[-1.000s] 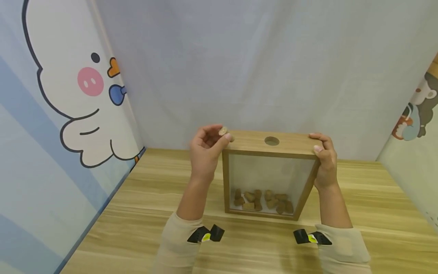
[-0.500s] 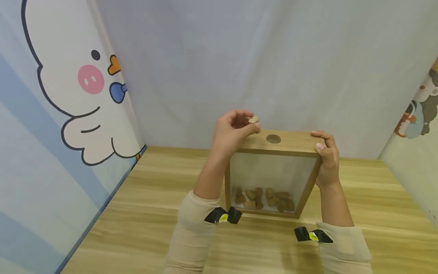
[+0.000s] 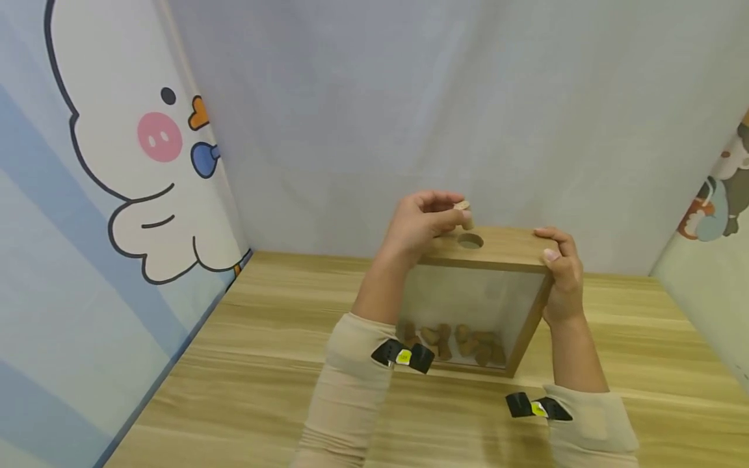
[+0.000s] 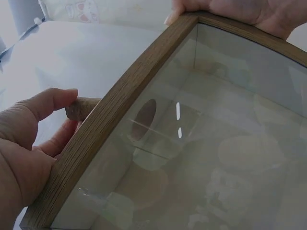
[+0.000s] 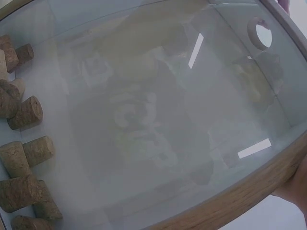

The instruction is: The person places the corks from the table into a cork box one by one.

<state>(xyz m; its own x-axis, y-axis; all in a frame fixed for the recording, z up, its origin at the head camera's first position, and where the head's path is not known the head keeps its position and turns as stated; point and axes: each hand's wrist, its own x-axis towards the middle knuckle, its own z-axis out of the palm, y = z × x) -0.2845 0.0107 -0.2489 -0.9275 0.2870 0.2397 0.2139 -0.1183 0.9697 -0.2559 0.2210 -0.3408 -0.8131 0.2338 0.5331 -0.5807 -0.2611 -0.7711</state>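
My left hand (image 3: 418,224) pinches a cork (image 3: 467,218) between thumb and fingers, just over the round hole (image 3: 471,241) in the top of a wooden box. In the left wrist view the same cork (image 4: 82,109) shows past the frame's edge, between thumb and fingertips. The wooden box (image 3: 515,250) stands upright with a clear front pane. Gripping its top right corner is my right hand (image 3: 562,273), thumb in front and fingers over the top. Several corks (image 5: 29,112) lie at the bottom inside, seen through the pane in the right wrist view.
The box stands on a wood-grain table (image 3: 263,338). Behind it hangs a pale grey curtain (image 3: 351,97). A cartoon-printed cloth (image 3: 117,214) borders the left side, and another printed wall (image 3: 708,260) borders the right.
My left hand has moved right with the cork, from the box's top left corner to the hole. The cork has tipped more upright. My right hand keeps its grip on the corner.
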